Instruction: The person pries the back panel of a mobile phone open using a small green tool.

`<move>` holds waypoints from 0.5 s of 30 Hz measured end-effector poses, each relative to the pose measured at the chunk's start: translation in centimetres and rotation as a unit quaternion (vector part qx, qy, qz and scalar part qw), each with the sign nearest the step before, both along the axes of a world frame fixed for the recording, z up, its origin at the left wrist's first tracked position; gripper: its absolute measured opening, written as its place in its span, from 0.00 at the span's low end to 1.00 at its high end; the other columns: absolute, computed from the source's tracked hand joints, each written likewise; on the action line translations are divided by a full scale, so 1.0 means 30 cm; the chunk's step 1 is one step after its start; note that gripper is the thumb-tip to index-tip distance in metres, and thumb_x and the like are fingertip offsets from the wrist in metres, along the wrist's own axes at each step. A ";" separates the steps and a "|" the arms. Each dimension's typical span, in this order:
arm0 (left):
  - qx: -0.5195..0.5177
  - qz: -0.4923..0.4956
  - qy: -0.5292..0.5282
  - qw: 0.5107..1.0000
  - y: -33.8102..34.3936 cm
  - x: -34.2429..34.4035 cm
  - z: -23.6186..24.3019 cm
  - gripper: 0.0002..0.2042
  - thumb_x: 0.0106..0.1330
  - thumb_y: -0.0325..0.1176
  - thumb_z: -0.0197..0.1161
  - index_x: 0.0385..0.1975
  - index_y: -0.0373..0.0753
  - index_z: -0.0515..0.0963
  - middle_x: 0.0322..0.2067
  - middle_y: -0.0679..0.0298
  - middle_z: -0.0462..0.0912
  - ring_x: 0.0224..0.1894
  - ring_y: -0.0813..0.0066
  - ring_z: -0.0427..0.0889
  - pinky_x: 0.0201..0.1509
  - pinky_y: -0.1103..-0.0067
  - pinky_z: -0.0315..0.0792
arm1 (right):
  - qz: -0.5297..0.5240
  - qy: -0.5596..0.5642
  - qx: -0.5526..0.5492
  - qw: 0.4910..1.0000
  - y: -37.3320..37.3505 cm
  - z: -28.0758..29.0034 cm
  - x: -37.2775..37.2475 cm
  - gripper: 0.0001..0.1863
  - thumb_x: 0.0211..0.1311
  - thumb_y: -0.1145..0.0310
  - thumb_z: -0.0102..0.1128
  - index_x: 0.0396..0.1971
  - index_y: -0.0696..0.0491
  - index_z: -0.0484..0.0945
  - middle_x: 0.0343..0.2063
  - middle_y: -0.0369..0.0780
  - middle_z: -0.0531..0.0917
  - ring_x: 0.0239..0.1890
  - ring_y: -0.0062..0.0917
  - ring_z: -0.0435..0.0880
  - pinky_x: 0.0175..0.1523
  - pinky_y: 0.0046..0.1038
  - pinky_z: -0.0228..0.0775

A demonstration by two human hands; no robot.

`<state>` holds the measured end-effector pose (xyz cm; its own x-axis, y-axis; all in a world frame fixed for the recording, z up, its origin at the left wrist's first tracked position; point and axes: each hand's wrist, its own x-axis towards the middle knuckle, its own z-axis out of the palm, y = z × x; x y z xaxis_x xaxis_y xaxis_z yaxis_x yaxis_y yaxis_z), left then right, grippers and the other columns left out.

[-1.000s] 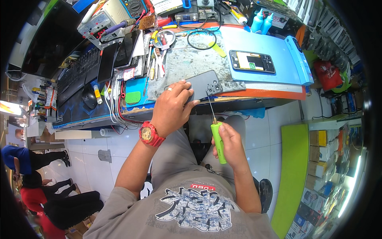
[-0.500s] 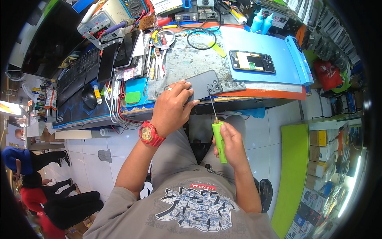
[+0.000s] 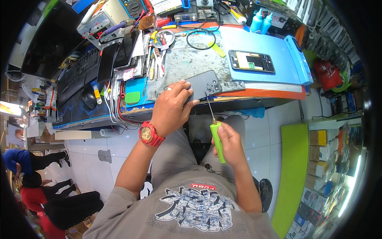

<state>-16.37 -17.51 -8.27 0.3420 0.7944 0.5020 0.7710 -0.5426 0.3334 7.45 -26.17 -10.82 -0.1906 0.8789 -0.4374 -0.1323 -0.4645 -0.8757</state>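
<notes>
My left hand [image 3: 174, 104], with a red watch on the wrist, grips the left end of a dark grey phone back cover [image 3: 197, 83] at the work mat's front edge. The cover's camera openings are toward its right end. In my right hand [image 3: 231, 145] is a screwdriver [image 3: 217, 139] with a bright green handle and a thin metal shaft. Its shaft points up and slightly left, and the tip is at the cover's near edge, just left of the camera openings. Whether the tip touches the cover, I cannot tell.
An opened phone [image 3: 252, 62] lies on a light blue mat [image 3: 254, 42] to the right. Tweezers and other hand tools [image 3: 156, 63] lie left of the grey work mat [image 3: 179, 51]. A black cable loop [image 3: 201, 38], blue bottles [image 3: 262, 23] and a multimeter [image 3: 133, 8] are farther back.
The screwdriver tip has shifted slightly left along the cover, away from the camera openings. My left hand and the cover have stayed in place.
</notes>
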 end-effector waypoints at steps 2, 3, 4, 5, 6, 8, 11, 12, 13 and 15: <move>0.003 0.002 0.002 1.000 0.001 -0.001 -0.005 0.14 0.65 0.32 0.77 0.44 0.30 0.85 0.54 0.51 0.87 0.60 0.46 0.86 0.56 0.60 0.83 | 0.005 -0.008 -0.010 1.000 -0.005 0.007 -0.014 0.26 0.87 0.50 0.54 0.66 0.57 0.78 0.30 0.39 0.83 0.19 0.19 0.81 0.24 0.23 0.74; 0.003 0.002 0.002 1.000 0.000 0.000 -0.004 0.14 0.65 0.32 0.77 0.44 0.30 0.85 0.54 0.51 0.87 0.60 0.46 0.86 0.56 0.60 0.83 | 0.005 -0.008 -0.010 1.000 -0.006 0.007 -0.014 0.26 0.87 0.50 0.54 0.66 0.57 0.78 0.30 0.39 0.83 0.19 0.19 0.81 0.24 0.23 0.74; 0.001 0.001 0.001 1.000 0.000 0.001 -0.003 0.14 0.65 0.32 0.77 0.44 0.30 0.85 0.54 0.51 0.87 0.60 0.46 0.86 0.56 0.60 0.83 | 0.002 -0.015 0.000 1.000 -0.006 0.006 -0.013 0.26 0.87 0.51 0.52 0.66 0.57 0.77 0.30 0.39 0.83 0.19 0.20 0.81 0.24 0.24 0.75; -0.002 0.001 0.000 1.000 -0.001 0.002 -0.003 0.14 0.65 0.33 0.77 0.44 0.30 0.85 0.54 0.50 0.87 0.60 0.46 0.86 0.56 0.60 0.82 | -0.002 -0.022 0.010 1.000 -0.007 0.005 -0.012 0.26 0.88 0.51 0.51 0.66 0.58 0.77 0.29 0.39 0.83 0.19 0.20 0.81 0.24 0.24 0.75; -0.002 0.001 0.000 1.000 0.000 0.001 -0.003 0.14 0.65 0.33 0.77 0.44 0.30 0.85 0.54 0.50 0.87 0.60 0.46 0.86 0.56 0.60 0.82 | -0.002 -0.022 0.010 1.000 -0.006 0.003 -0.009 0.26 0.88 0.51 0.51 0.66 0.58 0.77 0.29 0.39 0.83 0.19 0.20 0.81 0.24 0.24 0.75; 0.004 0.000 0.001 1.000 0.000 -0.001 -0.003 0.14 0.65 0.33 0.77 0.44 0.30 0.85 0.54 0.50 0.87 0.60 0.46 0.86 0.57 0.60 0.82 | -0.002 -0.019 0.010 1.000 -0.003 -0.003 -0.002 0.26 0.88 0.51 0.51 0.67 0.58 0.77 0.29 0.39 0.83 0.19 0.21 0.81 0.24 0.24 0.75; 0.004 -0.003 0.000 1.000 0.001 0.000 -0.003 0.14 0.65 0.33 0.77 0.44 0.30 0.85 0.54 0.51 0.87 0.60 0.46 0.86 0.57 0.60 0.82 | -0.008 -0.001 0.001 1.000 -0.006 -0.008 -0.001 0.27 0.87 0.50 0.54 0.67 0.58 0.77 0.30 0.39 0.83 0.19 0.19 0.82 0.24 0.23 0.73; 0.003 -0.003 0.000 1.000 0.001 -0.001 -0.003 0.14 0.65 0.33 0.77 0.44 0.30 0.85 0.54 0.51 0.87 0.60 0.46 0.86 0.57 0.60 0.82 | -0.008 -0.001 0.001 1.000 -0.006 -0.006 -0.001 0.27 0.87 0.50 0.54 0.67 0.58 0.77 0.30 0.39 0.83 0.19 0.19 0.82 0.24 0.23 0.73; 0.003 -0.001 0.001 1.000 0.000 -0.001 -0.004 0.14 0.65 0.33 0.77 0.44 0.30 0.85 0.54 0.51 0.87 0.60 0.46 0.86 0.57 0.60 0.82 | -0.010 0.000 -0.002 1.000 -0.005 -0.002 -0.002 0.27 0.87 0.50 0.54 0.67 0.58 0.77 0.30 0.39 0.83 0.20 0.19 0.82 0.24 0.23 0.73; 0.002 0.000 0.002 1.000 0.000 -0.001 -0.004 0.14 0.65 0.33 0.77 0.44 0.30 0.85 0.54 0.51 0.87 0.60 0.46 0.86 0.56 0.60 0.82 | -0.013 0.000 -0.004 1.000 -0.005 0.000 -0.001 0.27 0.87 0.50 0.54 0.67 0.58 0.77 0.30 0.40 0.83 0.20 0.20 0.82 0.24 0.23 0.73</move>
<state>-16.42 -17.50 -8.38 0.3443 0.7919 0.5043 0.7724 -0.5442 0.3273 7.41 -26.32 -10.81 -0.1683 0.8797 -0.4447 -0.1445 -0.4683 -0.8717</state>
